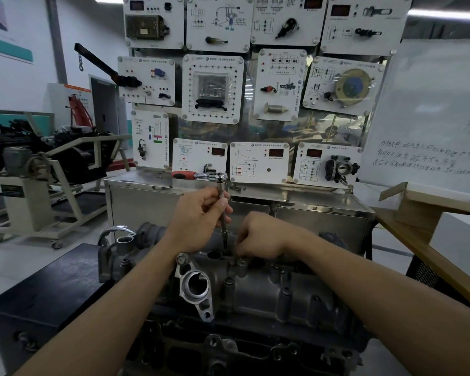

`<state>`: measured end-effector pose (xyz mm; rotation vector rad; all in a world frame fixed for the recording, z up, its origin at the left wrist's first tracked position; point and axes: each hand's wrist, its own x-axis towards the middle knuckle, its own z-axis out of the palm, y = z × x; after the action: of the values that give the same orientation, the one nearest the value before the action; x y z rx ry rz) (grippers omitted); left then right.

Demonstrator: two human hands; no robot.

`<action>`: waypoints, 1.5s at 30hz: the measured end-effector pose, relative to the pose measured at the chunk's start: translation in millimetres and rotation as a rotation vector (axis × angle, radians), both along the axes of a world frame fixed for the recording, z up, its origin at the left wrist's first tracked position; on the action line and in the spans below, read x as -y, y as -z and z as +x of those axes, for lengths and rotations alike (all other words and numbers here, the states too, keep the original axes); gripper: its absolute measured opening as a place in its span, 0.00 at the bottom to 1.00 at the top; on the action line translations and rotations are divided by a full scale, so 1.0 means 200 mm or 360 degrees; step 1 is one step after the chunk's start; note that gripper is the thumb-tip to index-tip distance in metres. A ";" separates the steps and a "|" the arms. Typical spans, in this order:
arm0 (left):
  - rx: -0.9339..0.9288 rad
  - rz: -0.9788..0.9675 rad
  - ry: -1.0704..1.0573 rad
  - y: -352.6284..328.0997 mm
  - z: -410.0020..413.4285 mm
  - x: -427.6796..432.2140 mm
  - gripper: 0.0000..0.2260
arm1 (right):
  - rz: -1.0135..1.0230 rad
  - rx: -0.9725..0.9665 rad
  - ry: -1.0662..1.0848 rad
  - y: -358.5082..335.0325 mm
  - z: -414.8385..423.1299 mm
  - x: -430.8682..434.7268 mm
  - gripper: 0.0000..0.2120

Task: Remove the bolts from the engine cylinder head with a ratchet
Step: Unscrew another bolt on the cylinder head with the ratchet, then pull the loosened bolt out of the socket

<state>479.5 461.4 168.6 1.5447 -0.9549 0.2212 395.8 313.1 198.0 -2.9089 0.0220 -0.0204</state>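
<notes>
My left hand (198, 215), in the middle of the frame, is clamped around the extension bar (224, 226) of the ratchet (209, 175). The bar stands nearly upright, with the chrome head on top and the red grip pointing toward the left of the frame. The bar's lower tip sits at the top of the cylinder head (255, 291), which fills the lower middle on a dark desk (52, 289). My right hand (261, 234) lies just right of that tip, fingers curled down onto the head; I cannot tell whether they pinch anything. 1 hex bolt (181, 258) shows at the head's near left corner. A training board (215, 88) of white panels fills the upper frame.
</notes>
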 end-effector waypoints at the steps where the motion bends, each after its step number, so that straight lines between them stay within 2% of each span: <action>1: -0.0004 0.0005 -0.0009 0.00 0.00 0.00 0.06 | 0.0101 0.0039 -0.0003 -0.02 -0.01 0.01 0.07; 4: -0.0015 0.0004 -0.0028 -0.01 -0.01 0.00 0.06 | 0.0351 0.0122 -0.0008 -0.10 -0.07 0.06 0.05; 8: -0.0083 0.0011 0.0007 -0.04 -0.03 -0.01 0.06 | 0.0733 0.0086 0.0045 -0.17 -0.20 0.17 0.06; 12: -0.0164 0.0168 0.0148 -0.13 -0.09 0.02 0.07 | 0.1051 0.0201 -0.0002 -0.24 -0.43 0.32 0.06; 17: 0.0139 0.0506 0.0324 -0.34 -0.28 0.18 0.07 | 0.1335 0.0393 -0.0016 -0.25 -0.76 0.51 0.09; 20: 0.0248 0.0480 0.0415 -0.42 -0.46 0.38 0.07 | 0.1347 0.0546 0.0062 -0.21 -0.97 0.63 0.06; 22: 0.0310 0.0407 0.0463 -0.40 -0.57 0.53 0.08 | 0.1363 0.0707 0.0193 -0.17 -1.14 0.75 0.06; 24: 0.0394 0.0358 0.0548 -0.35 -0.68 0.67 0.05 | 0.1420 0.0887 0.0418 -0.10 -1.34 0.92 0.07; 27: 0.0451 0.0318 0.0654 -0.29 -0.86 0.88 0.09 | 0.1409 0.0989 0.0996 0.09 -1.65 1.19 0.15; 29: 0.0546 0.0302 0.0723 -0.24 -0.98 1.04 0.10 | 0.1351 0.0990 0.1395 0.23 -1.86 1.39 0.14; 32: 0.0659 0.0318 0.0835 -0.20 -1.18 1.24 0.09 | 0.1025 0.0869 0.1888 0.41 -2.20 1.64 0.09; 36: 0.0783 0.0392 0.0931 -0.14 -1.33 1.40 0.08 | 0.0724 0.0517 0.2291 0.62 -2.56 1.85 0.13; 39: 0.0788 0.0397 0.0925 -0.08 -1.32 1.45 0.01 | 0.0552 0.0258 0.2384 0.69 -2.61 1.94 0.13; 42: 0.0677 0.0426 0.0933 -0.04 -1.31 1.47 0.04 | 0.0412 -0.0065 0.2343 0.69 -2.54 1.98 0.12; 45: 0.0642 0.0503 0.0975 -0.01 -1.31 1.46 0.06 | 0.0374 -0.0228 0.2278 0.72 -2.47 2.01 0.12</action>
<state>218.1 168.5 169.8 1.4328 -1.8038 -0.0658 -97.4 -89.4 53.7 -2.0371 1.8663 -0.0426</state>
